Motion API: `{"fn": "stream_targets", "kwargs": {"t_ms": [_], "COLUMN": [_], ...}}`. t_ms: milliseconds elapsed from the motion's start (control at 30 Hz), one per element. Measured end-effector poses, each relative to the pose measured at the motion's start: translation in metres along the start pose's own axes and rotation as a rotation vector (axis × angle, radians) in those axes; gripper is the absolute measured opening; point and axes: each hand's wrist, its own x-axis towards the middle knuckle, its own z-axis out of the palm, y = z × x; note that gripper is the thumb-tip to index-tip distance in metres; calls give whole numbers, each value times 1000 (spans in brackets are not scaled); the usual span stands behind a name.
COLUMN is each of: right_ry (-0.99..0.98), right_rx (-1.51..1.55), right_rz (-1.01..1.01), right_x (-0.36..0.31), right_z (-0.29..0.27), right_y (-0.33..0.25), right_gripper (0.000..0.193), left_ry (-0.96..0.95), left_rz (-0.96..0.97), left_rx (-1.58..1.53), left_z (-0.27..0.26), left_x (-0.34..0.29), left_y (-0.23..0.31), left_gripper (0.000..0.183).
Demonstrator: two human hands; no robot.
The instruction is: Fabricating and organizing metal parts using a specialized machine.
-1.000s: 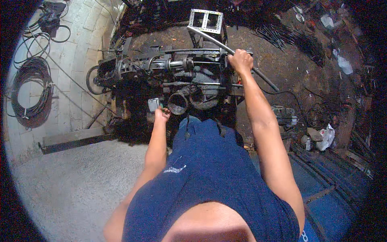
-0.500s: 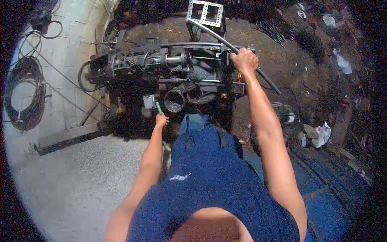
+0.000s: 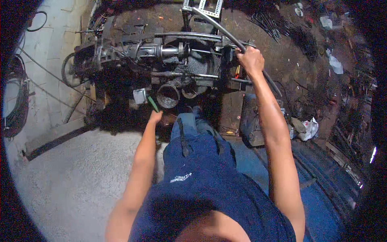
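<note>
My right hand is closed around a long grey metal rod, which slants from the far middle down to the right. The rod's far end lies by a perforated metal frame; I cannot tell whether they touch. My left hand is closed on the near end of a green handle; what kind of tool it belongs to is unclear. Close to the handle's far end is a pale, square-faced container. In front of me stands a dark, greasy machine with a shiny horizontal shaft.
A round, open metal cup sits at the machine's near side. Dark rods lie on the floor at the far right, with white scraps near them. Coiled cable hangs by the left wall. A dark container stands below my right forearm.
The view has shifted, so the machine appears farther left and higher. My right hand and the rod sit slightly farther right relative to the frame. Both hands keep their holds.
</note>
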Motion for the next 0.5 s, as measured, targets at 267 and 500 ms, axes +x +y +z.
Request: {"fn": "stream_targets", "kwargs": {"t_ms": [267,500], "right_ry": [25,61], "right_rx": [79,43], "right_rz": [-46,20], "right_x": [-2,-7], "right_z": [0,-8], "right_y": [5,11], "right_gripper": [47,45], "left_ry": [396,605], "left_rz": [152,466], "left_rx": [-103,-87], "left_z": [-89,-159], "left_x": [-103,-160], "left_y": [-36,40], "left_gripper": [51,42]}}
